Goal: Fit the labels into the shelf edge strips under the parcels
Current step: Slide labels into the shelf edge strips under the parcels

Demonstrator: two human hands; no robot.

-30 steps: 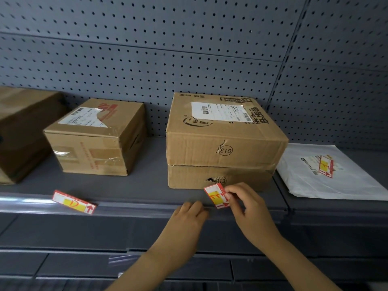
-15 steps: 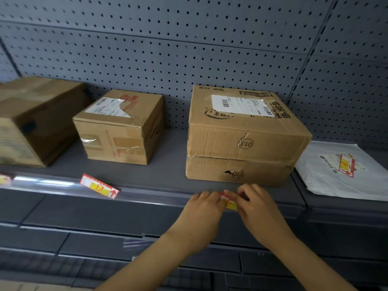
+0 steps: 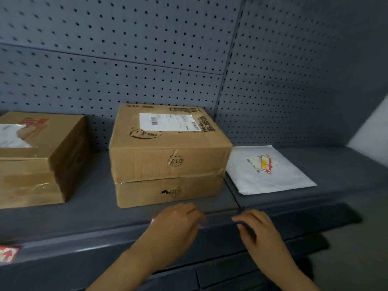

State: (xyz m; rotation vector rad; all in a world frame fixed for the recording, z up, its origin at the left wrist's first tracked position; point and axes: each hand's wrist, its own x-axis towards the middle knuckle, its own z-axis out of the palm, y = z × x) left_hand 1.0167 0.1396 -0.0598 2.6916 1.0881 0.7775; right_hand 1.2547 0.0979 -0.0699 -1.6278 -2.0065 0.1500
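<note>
Two hands lay at the shelf edge strip [image 3: 218,220]: the left hand [image 3: 176,225], fingers pressed together, covered a label [image 3: 152,219] showing only a red corner; the right hand [image 3: 255,229] had loosely curled fingers, holding nothing. Just beyond the left fingers sat the stacked parcels [image 3: 168,156]; beyond the right, a white mailer [image 3: 270,171].

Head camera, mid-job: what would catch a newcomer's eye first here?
Probably the stacked cardboard boxes at the centre of the grey shelf, the top one marked 013. Just below, the left hand and right hand press at the shelf edge strip. To the right lies a flat white mailer with a red-and-yellow label on top.
</note>
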